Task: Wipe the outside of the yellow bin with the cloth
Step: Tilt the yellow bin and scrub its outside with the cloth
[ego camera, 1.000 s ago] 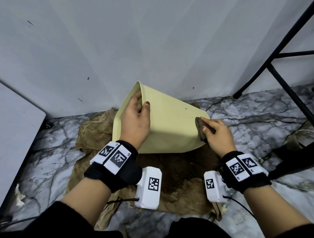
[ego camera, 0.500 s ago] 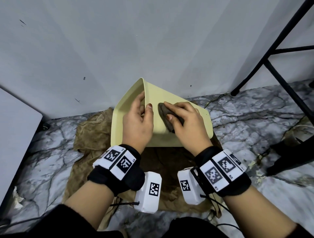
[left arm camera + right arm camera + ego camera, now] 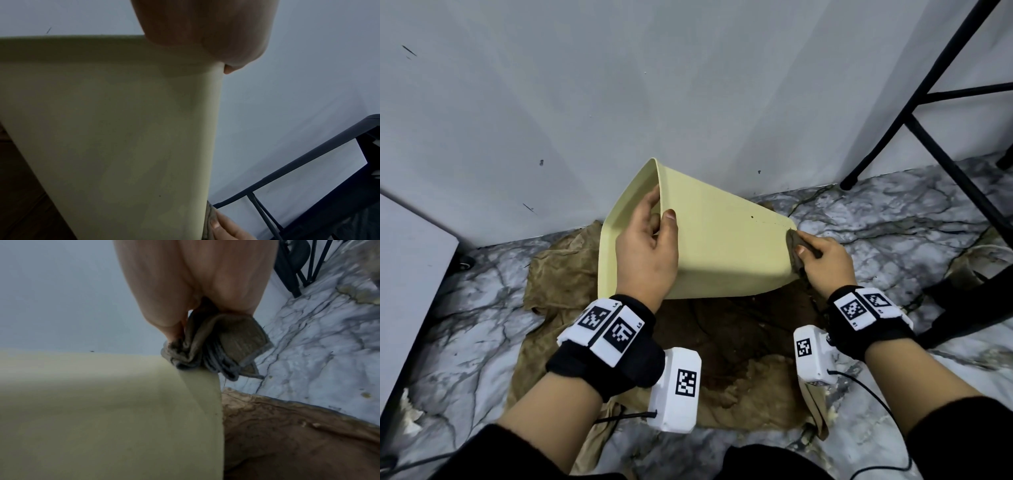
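The pale yellow bin lies tipped on its side, its open mouth facing left and its base end toward the right. My left hand grips the upper rim, fingers inside and thumb on the outer wall; in the left wrist view the bin fills the frame below the hand. My right hand holds a bunched dark grey-brown cloth against the bin's base corner. In the right wrist view the cloth is pinched in the fingers against the bin edge.
A stained brown sheet lies under the bin on the marble-pattern floor. A grey wall stands close behind. Black metal frame legs rise at the right, and a grey panel stands at the left.
My right hand slid the cloth from near the rim beside my left thumb back to the base corner at the right. The left hand kept its grip on the rim.
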The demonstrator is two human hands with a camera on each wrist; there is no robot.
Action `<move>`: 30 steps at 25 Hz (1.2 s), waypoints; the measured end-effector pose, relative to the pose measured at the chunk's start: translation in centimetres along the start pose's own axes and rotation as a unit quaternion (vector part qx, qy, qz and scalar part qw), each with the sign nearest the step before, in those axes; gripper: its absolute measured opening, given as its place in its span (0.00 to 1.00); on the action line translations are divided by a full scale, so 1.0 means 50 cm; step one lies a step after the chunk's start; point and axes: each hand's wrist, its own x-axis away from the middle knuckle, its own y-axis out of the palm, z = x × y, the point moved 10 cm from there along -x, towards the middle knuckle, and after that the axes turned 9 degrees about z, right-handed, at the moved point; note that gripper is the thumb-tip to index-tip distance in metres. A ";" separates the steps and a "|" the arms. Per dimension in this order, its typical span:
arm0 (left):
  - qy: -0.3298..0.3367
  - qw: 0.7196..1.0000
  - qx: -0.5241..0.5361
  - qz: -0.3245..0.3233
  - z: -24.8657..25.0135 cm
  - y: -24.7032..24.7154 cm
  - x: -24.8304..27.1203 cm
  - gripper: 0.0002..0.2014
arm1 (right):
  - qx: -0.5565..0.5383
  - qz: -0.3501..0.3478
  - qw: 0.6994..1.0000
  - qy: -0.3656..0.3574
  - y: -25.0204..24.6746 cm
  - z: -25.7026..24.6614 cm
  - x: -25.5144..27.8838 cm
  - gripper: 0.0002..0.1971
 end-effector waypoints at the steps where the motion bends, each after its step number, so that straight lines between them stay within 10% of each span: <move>1: -0.001 1.000 0.002 0.003 0.000 -0.001 0.001 0.17 | 0.000 0.000 1.000 0.000 0.001 -0.005 0.001 0.18; 12: 0.043 0.999 -0.016 0.006 0.024 0.005 0.015 0.18 | -0.109 -0.001 0.963 -0.247 0.031 -0.351 0.167 0.18; 30: -0.005 0.993 -0.050 -0.111 0.018 0.033 -0.008 0.25 | -0.037 0.000 0.999 -0.002 -0.003 -0.038 0.025 0.17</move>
